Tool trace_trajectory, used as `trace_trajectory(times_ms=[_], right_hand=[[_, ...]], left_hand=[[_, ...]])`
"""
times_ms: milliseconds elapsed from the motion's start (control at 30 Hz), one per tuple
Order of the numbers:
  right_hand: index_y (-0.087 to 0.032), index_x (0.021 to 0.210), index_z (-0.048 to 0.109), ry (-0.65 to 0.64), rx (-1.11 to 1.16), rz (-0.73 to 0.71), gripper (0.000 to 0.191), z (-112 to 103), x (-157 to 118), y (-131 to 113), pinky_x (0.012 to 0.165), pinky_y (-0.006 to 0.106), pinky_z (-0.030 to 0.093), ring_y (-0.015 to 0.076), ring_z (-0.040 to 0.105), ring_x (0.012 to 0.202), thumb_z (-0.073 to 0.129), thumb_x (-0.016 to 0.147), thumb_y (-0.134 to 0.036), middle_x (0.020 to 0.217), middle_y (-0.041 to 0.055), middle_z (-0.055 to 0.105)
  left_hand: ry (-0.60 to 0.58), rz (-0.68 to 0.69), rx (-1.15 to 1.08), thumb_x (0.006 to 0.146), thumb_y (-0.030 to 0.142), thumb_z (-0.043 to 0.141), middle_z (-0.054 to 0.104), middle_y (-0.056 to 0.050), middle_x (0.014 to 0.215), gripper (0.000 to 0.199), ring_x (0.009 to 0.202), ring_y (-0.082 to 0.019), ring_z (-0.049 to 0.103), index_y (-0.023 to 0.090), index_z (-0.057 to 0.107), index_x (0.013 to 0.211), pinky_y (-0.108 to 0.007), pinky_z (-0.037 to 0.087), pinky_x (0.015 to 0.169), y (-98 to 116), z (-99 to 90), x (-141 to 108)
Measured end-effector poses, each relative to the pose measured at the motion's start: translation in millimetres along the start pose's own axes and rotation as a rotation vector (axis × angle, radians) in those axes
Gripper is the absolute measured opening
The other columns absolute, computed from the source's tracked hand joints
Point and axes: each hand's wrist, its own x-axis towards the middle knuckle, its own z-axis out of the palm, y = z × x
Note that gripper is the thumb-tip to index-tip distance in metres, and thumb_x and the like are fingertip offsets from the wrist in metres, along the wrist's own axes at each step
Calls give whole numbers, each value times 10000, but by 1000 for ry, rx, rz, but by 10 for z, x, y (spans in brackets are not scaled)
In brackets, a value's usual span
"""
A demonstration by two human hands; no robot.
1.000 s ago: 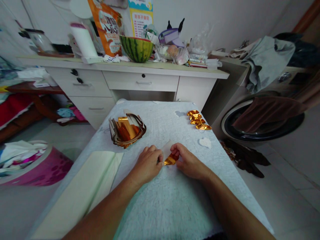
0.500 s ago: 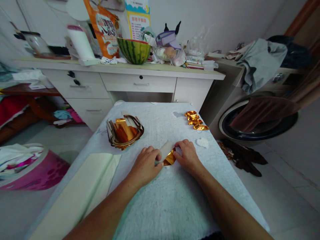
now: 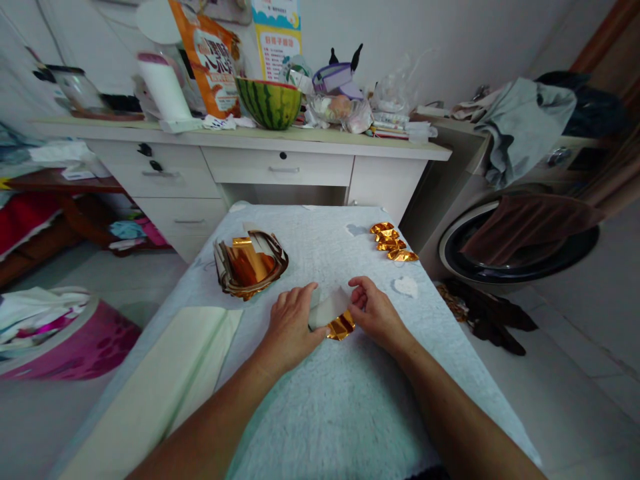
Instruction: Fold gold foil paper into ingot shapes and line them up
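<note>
A small piece of gold foil paper [image 3: 341, 327] with a pale grey backing flap [image 3: 329, 309] lies between my hands on the cloth-covered table [image 3: 320, 407]. My left hand [image 3: 295, 327] grips its left edge, thumb at the bottom corner and fingers on the far side. My right hand [image 3: 375, 310] is at the right edge, fingers curled and the fingertips against the paper. Several folded gold pieces [image 3: 391, 243] form a row at the table's far right. To the far left sits a curved bundle of gold and brown paper sheets [image 3: 250, 263].
Folded cream paper [image 3: 150, 380] covers the table's left side. A white desk [image 3: 280, 163] with a watermelon half [image 3: 270, 103] stands behind. On the floor at left is a pink basket [image 3: 90, 340]; a washing machine [image 3: 515, 240] is at right.
The grey flap between my hands is spread wider and the foil's creases show more. The fingers of my left hand have straightened out, and my right fingers have lifted a little.
</note>
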Motion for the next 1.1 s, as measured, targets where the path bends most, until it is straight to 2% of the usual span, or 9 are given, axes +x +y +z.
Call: trace_trajectory(times_ms=[100, 233, 400, 467, 600, 700, 867, 933, 1100], right_hand=[[-209, 1047, 556, 3, 46, 8, 393, 4, 11, 47, 545, 216, 371, 94, 483, 584, 510, 675, -92, 713, -50, 511], [-199, 999, 596, 61, 305, 65, 318, -9, 26, 64, 532, 224, 362, 102, 457, 585, 557, 684, -179, 683, -48, 475], [-176, 955, 628, 118, 566, 147, 293, -32, 23, -28, 590, 231, 388, 106, 481, 637, 645, 673, -255, 711, -35, 515], [-178, 956, 626, 124, 659, 164, 306, -32, 17, -66, 631, 237, 414, 118, 516, 683, 668, 664, -261, 737, -27, 542], [-186, 990, 597, 118, 780, 188, 350, -17, 2, -114, 702, 266, 463, 146, 567, 759, 680, 657, -252, 787, -9, 574], [-198, 1028, 543, 65, 773, 178, 402, -1, -16, -138, 671, 271, 487, 151, 577, 777, 678, 651, -238, 894, 13, 572], [-306, 1305, 284, -35, 675, 112, 748, 35, -55, -146, 598, 260, 493, 131, 585, 727, 664, 665, -233, 978, 1, 498], [-289, 1300, 283, -63, 570, 59, 710, 43, -66, -143, 601, 243, 472, 124, 572, 725, 635, 688, -207, 929, -11, 497], [-224, 1173, 393, -50, 338, -26, 454, 20, -72, -124, 620, 252, 436, 133, 530, 700, 569, 756, -201, 789, -30, 507]], left_hand=[[0, 5, -27, 685, 333, 674, 513, -118, 1300, 747, 1180, -322, 418, 180, 386, 1357, -467, 340, 1009, -4, 3, 1], [30, -5, -141, 675, 292, 688, 559, -126, 1218, 825, 1139, -309, 468, 166, 312, 1399, -468, 354, 998, 3, -11, 21], [33, -65, -498, 727, 227, 648, 630, -53, 964, 890, 877, -220, 602, 198, 139, 1456, -404, 450, 859, 28, -51, 50], [38, -82, -710, 744, 213, 636, 637, -32, 938, 875, 824, -189, 625, 232, 121, 1452, -368, 474, 810, 42, -57, 60], [68, -192, -1105, 716, 212, 675, 637, -26, 958, 838, 825, -169, 651, 250, 196, 1403, -321, 500, 760, 68, -50, 89], [140, -264, -1236, 708, 223, 689, 612, 19, 846, 735, 746, -132, 631, 241, 302, 1333, -277, 492, 714, 69, -39, 114], [269, -317, -1268, 736, 210, 646, 603, 27, 815, 492, 743, -114, 619, 222, 384, 1152, -259, 487, 716, 30, -5, 145], [312, -305, -1196, 745, 212, 630, 586, 36, 810, 410, 728, -106, 608, 222, 391, 1078, -253, 489, 704, 13, 9, 153], [381, -298, -948, 789, 256, 566, 533, 28, 902, 248, 678, -92, 580, 224, 425, 989, -225, 485, 603, 0, -5, 156]])
